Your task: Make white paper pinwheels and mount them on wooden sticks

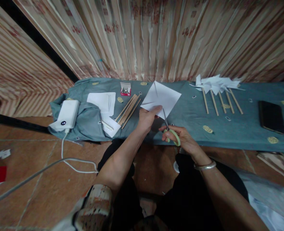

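A white square of paper [169, 94], turned corner-up, is pinched along its lower left side by my left hand [148, 118]. Slits run inward from its top and left corners. My right hand [178, 136] has its fingers in the handles of light-green scissors [173, 137]. The dark blades point up and meet the paper near its lower corner, just right of my left thumb. Thin wooden sticks [128, 110] lie in a bundle to the left of my left hand. Behind them is a small red and white box [125, 89] with small metallic pieces in it.
Several white paper pinwheels [215, 84] on sticks lie at the back right, and a black phone [272, 117] lies farther right. White paper sheets [100, 101], a white pen-like object [107, 125] and a corded power bank [68, 114] are at the left. A curtain [137, 41] hangs behind.
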`<action>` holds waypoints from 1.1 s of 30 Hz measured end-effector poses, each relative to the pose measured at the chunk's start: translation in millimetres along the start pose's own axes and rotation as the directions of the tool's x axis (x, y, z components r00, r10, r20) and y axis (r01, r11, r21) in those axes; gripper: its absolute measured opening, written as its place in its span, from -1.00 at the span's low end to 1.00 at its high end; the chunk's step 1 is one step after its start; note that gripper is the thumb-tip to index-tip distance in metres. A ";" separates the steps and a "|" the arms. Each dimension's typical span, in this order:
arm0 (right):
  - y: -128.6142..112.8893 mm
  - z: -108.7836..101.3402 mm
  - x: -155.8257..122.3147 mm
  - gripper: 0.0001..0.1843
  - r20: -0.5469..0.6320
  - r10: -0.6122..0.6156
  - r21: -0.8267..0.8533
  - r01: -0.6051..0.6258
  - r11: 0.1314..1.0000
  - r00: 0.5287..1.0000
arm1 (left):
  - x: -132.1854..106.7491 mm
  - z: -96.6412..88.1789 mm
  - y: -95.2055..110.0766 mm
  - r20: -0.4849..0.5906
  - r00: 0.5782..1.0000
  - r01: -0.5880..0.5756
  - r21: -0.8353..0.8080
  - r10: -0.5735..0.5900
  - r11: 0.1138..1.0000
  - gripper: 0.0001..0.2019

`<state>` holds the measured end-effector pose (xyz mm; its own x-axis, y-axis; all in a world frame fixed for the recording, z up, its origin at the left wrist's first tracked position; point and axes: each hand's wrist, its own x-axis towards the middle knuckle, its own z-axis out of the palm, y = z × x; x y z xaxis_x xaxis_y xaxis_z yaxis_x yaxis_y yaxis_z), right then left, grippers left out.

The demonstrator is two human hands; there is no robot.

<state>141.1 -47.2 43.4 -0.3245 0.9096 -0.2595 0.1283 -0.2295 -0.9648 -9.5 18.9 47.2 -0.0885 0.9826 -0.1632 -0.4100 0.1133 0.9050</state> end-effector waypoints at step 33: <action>-3.0 1.7 -0.4 -0.39 -0.037 0.065 0.071 -0.062 0.996 0.997 | -1.5 -0.5 4.5 -0.010 0.998 0.056 -0.028 -0.056 0.998 -0.75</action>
<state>139.3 -47.5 46.3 -0.2803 0.9051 -0.3196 0.0816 -0.3093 -0.9475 -11.7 17.8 51.3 -0.0745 0.9732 -0.2175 -0.4395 0.1637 0.8832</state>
